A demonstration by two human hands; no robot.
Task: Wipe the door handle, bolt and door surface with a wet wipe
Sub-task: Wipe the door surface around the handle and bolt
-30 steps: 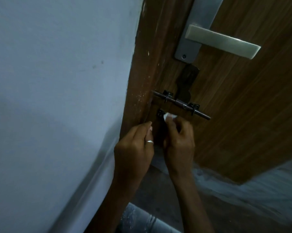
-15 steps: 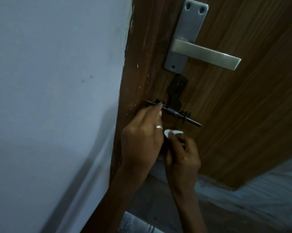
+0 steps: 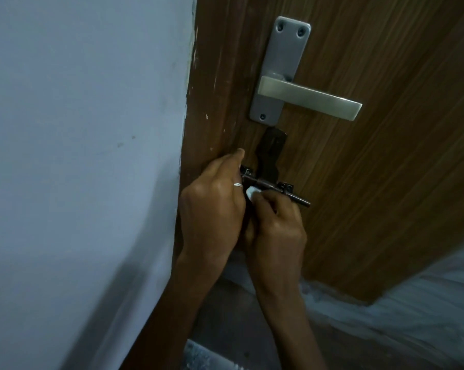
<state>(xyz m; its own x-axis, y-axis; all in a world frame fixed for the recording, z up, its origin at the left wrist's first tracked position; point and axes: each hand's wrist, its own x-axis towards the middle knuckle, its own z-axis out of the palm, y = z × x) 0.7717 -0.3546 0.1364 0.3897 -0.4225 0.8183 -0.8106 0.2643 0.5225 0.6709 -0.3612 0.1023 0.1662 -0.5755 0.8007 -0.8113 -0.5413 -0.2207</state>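
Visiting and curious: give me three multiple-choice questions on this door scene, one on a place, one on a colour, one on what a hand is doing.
1. Where does the bolt sit relative to the door handle? A above it; B below it; C on the wall.
2. The wet wipe is: A white; B red; C green.
3. The right hand: A hangs idle; B grips the lever; C pinches the wipe against the bolt.
Answers: B, the bolt lies under the handle; A, a white corner shows; C, its fingers curl round the wipe at the bolt's rod.
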